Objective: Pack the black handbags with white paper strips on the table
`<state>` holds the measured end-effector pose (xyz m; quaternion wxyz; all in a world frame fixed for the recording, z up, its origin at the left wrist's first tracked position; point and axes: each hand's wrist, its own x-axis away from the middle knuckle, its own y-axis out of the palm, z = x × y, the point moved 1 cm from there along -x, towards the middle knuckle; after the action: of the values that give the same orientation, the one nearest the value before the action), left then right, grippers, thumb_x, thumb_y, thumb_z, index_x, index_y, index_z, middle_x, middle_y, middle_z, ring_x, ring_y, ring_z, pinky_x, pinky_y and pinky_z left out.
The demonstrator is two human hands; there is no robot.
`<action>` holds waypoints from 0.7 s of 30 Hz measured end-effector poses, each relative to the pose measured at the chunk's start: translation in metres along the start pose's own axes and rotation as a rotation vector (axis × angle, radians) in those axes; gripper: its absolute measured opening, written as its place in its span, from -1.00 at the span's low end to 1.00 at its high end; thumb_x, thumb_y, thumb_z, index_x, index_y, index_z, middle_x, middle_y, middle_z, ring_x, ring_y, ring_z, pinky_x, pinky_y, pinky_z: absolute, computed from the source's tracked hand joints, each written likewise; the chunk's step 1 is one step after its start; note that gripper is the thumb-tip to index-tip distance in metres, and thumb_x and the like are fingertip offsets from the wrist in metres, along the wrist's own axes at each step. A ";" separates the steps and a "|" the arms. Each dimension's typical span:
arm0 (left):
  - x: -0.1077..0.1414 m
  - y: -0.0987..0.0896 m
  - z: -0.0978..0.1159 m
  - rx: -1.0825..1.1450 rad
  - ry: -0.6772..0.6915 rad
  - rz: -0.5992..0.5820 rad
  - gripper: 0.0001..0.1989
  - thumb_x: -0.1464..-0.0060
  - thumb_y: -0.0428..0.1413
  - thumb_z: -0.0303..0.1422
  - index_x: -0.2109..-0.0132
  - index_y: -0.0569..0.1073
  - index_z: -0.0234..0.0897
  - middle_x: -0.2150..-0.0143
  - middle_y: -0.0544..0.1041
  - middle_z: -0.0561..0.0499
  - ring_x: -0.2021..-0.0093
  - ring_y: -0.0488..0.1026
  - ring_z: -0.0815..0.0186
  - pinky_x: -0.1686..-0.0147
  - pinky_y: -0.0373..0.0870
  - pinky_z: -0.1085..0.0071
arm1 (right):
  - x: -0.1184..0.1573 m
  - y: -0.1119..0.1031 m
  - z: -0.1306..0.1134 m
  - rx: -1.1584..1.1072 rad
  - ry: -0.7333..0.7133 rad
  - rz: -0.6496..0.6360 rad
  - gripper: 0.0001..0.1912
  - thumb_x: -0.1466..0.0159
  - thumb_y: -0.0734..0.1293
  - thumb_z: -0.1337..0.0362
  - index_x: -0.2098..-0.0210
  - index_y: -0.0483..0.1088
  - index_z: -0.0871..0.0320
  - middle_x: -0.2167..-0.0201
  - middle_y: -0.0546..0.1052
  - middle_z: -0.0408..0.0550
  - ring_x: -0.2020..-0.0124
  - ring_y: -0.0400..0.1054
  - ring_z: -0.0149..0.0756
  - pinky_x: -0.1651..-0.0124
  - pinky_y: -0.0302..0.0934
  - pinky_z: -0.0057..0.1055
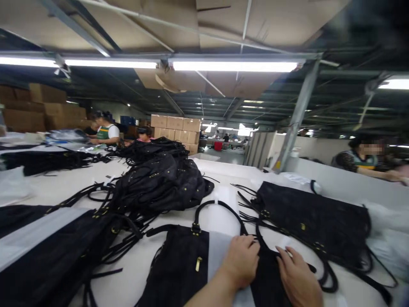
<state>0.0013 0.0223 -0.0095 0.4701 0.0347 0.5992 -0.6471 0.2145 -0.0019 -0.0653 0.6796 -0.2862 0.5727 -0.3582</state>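
A black handbag [180,256] lies in front of me, with a gold zip pull, an arched handle and a pale wrapping strip [219,251] across it. My left hand [241,262] is closed at the bag's top edge, beside the strip, its fingers curled over the black material. Close by on the right, my right hand [298,275] grips the bag's upper right edge with bent fingers. A strap end pokes out beyond that hand. The bag's lower part runs out of view, and my left forearm covers some of it.
Another black bag [316,217] with loose straps lies to the right, near plastic wrapping [390,243]. A heap of black bags [162,179] stands behind, and a strip-wrapped bag [60,251] lies left. People work farther off near stacked cartons [175,128] and a partition [338,179].
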 end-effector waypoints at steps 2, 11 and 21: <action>0.002 -0.006 0.003 0.018 0.015 0.054 -0.77 -0.19 0.02 -0.50 0.03 0.46 -0.31 -0.06 0.48 -0.15 -0.02 0.43 0.13 -0.08 0.40 0.21 | -0.007 -0.023 -0.010 0.026 0.093 0.046 -0.53 -0.36 0.03 0.36 -0.01 0.52 0.16 -0.08 0.48 0.17 -0.02 0.43 -0.01 0.01 0.38 -0.15; 0.027 -0.078 0.006 0.138 0.020 0.075 -0.65 -0.25 -0.07 -0.53 -0.12 0.38 -0.31 -0.20 0.36 -0.20 -0.22 0.28 0.13 -0.22 0.25 0.10 | 0.064 -0.146 -0.040 -0.321 0.017 -0.200 -0.45 -0.42 0.05 0.06 -0.29 0.23 0.16 -0.37 0.12 0.15 -0.38 -0.01 -0.03 -0.33 0.05 -0.03; 0.181 -0.164 0.016 -0.259 -0.005 -0.180 -0.48 -0.16 -0.12 -0.62 -0.24 0.30 -0.26 -0.32 0.27 -0.15 -0.32 0.15 0.07 -0.31 0.05 -0.03 | 0.146 -0.118 -0.034 -0.471 0.347 -0.279 -0.36 -0.30 0.02 0.08 -0.22 0.26 0.34 -0.26 0.30 0.24 -0.30 0.16 -0.05 -0.34 0.03 -0.10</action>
<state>-0.1972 -0.1191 0.0065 0.4122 -0.0814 0.6772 -0.6040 0.1753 -0.1884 -0.0608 0.4312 -0.4461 0.7023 -0.3491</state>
